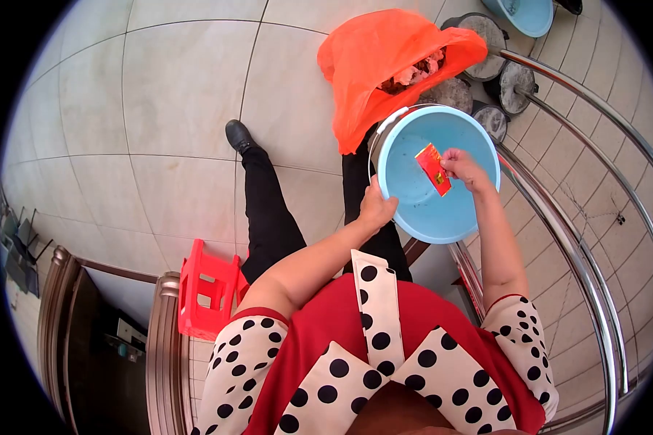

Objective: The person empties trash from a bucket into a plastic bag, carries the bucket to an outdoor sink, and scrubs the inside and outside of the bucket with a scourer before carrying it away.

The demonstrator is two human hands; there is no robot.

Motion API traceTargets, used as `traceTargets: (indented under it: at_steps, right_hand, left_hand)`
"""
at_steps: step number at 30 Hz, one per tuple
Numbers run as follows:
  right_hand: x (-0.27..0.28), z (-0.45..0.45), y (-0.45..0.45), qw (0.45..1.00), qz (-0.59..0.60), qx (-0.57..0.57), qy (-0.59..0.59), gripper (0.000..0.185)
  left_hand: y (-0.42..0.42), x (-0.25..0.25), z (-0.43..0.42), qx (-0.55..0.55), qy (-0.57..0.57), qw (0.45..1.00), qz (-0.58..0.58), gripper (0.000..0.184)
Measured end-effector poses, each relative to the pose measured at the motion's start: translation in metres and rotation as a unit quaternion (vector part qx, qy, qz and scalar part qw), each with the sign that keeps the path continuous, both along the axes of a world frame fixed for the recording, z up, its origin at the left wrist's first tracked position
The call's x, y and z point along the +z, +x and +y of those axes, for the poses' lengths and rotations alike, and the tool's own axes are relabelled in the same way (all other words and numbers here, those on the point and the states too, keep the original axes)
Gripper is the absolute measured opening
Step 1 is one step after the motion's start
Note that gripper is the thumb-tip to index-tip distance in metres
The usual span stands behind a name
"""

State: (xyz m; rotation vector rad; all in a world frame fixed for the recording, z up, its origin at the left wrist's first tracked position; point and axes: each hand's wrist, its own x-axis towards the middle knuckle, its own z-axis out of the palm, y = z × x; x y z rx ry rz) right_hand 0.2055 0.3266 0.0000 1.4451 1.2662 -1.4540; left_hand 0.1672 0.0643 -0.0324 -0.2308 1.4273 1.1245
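A light blue bucket [426, 230] with a thin wire handle is tipped so that I look into it. My left hand [377, 208] grips its near left rim, thumb over the edge. Over the bucket's opening, my right hand [465, 170] pinches the edge of a small red packet [432, 168] with yellow print. A few dark specks lie on the bucket's inside; whether there is water in it I cannot tell. Just beyond the bucket, an orange plastic bag [366, 61] gapes to the right, with pinkish and dark scraps inside.
Metal railings [595, 145] curve along the right side. Several round grey weights [516, 85] stand behind the bucket. A blue basin [527, 16] is at the top right. To my left stands a red plastic stool [209, 290] on the tiled floor [181, 94].
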Motion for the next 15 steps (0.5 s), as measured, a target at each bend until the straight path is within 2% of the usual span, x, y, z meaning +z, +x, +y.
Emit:
traceTargets:
  at_steps: [5, 9, 11, 14, 15]
  right_hand:
    - [0.039, 0.043, -0.064, 0.998, 0.053, -0.013, 0.033, 0.009]
    - [-0.011, 0.065, -0.098, 0.984, 0.022, 0.092, 0.149, 0.006]
    - [-0.074, 0.08, -0.092, 0.969, 0.013, 0.161, 0.189, 0.008]
    - [-0.102, 0.055, -0.114, 0.93, 0.01, 0.237, 0.282, 0.018]
    - [-0.099, 0.04, -0.119, 0.892, 0.051, 0.265, 0.362, 0.02]
  left_hand:
    - [0.0, -0.003, 0.014, -0.08, -0.037, 0.996, -0.006, 0.051]
    - [0.003, 0.0, 0.019, -0.132, -0.052, 0.99, -0.001, 0.061]
    - [0.011, -0.006, 0.018, -0.136, -0.051, 0.989, -0.003, 0.062]
    - [0.006, -0.006, 0.011, -0.15, -0.048, 0.987, -0.023, 0.062]
    - [0.004, -0.007, 0.008, -0.15, -0.05, 0.987, -0.03, 0.061]
